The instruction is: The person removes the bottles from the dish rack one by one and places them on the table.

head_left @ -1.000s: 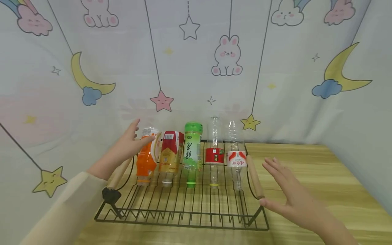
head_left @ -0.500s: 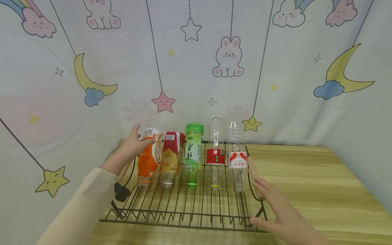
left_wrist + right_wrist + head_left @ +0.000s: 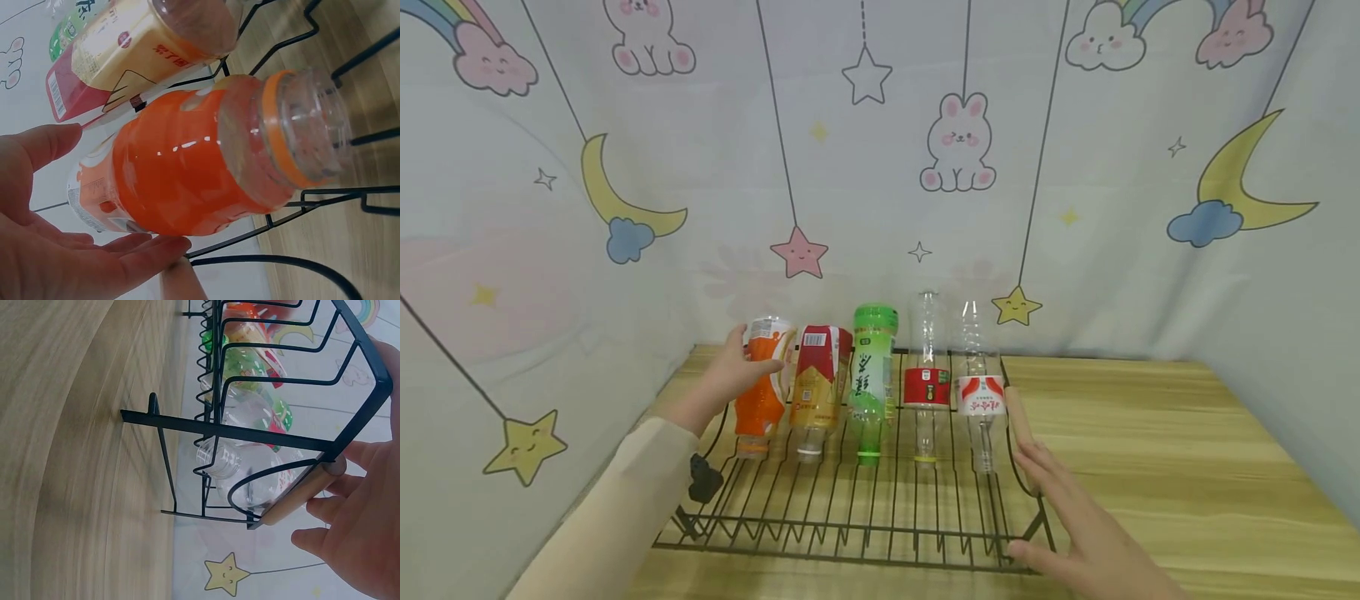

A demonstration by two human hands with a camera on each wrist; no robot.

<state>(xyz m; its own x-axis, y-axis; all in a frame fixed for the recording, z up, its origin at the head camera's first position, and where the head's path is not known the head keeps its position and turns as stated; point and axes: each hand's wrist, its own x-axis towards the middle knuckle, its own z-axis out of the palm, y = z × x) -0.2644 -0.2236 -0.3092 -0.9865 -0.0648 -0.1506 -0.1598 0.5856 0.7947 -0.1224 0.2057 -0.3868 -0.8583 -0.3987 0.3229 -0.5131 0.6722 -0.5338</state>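
Note:
Several empty drink bottles lie tilted in a row in a black wire rack, necks toward me. At the left end is an orange-labelled bottle; my left hand is spread beside it, thumb apart from the bottle and fingers along its far side. Whether they touch it I cannot tell. Beside it are a red-and-gold bottle, a green bottle, a red-labelled clear bottle and a white-labelled clear bottle. My right hand is at the rack's right wooden handle, fingers extended toward it.
The rack stands on a wood-grain table, which extends to its right. A white curtain printed with stars, moons and rabbits hangs behind. A black clip-like part sits at the rack's left side.
My right hand has moved left and down to the rack's right handle. My left hand has come down closer around the orange-labelled bottle. The bottles keep their places in the rack.

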